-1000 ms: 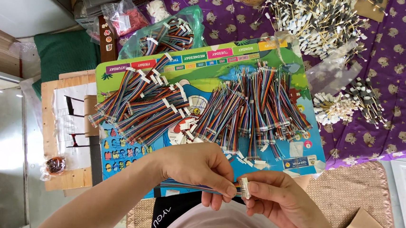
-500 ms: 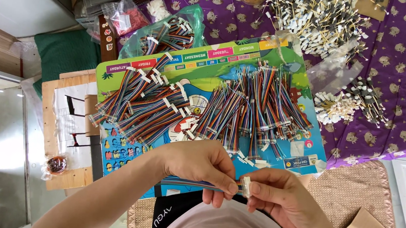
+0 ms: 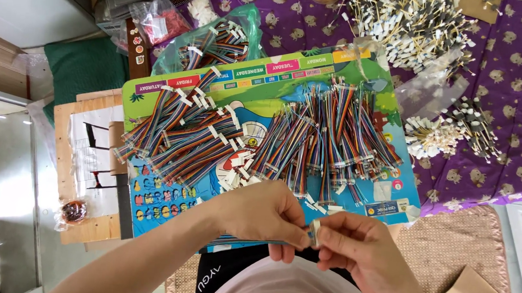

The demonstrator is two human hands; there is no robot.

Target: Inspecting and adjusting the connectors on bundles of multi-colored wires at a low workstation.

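Leftmost, along the frame's left edge, a pale wooden board (image 3: 85, 171) lies with a white printed sheet on it, and a small round reddish object (image 3: 73, 210) rests near its lower corner. Just right of that, a colourful printed board (image 3: 146, 215) covers the middle of the frame, carrying loose rainbow ribbon cables (image 3: 182, 138) on its left half and a denser heap of multicoloured wire bundles (image 3: 329, 139) on its right half. From the lower left a bare forearm reaches up and across to the left hand (image 3: 265, 214), knuckles up and fingers curled down, thumb and fingertips pinched on a thin ribbon cable (image 3: 248, 242) that runs out leftward beneath the wrist. Its small pale connector (image 3: 314, 234) sits at the bottom centre, right between both hands. The right hand (image 3: 361, 248) meets it from the lower right, fingers bent inward, thumb and forefinger closed on the connector, touching the left fingertips. Farther right, a purple patterned cloth (image 3: 516, 91) holds piles of white-tipped wires (image 3: 410, 22), and a woven tan mat (image 3: 456, 249) lies at lower right.
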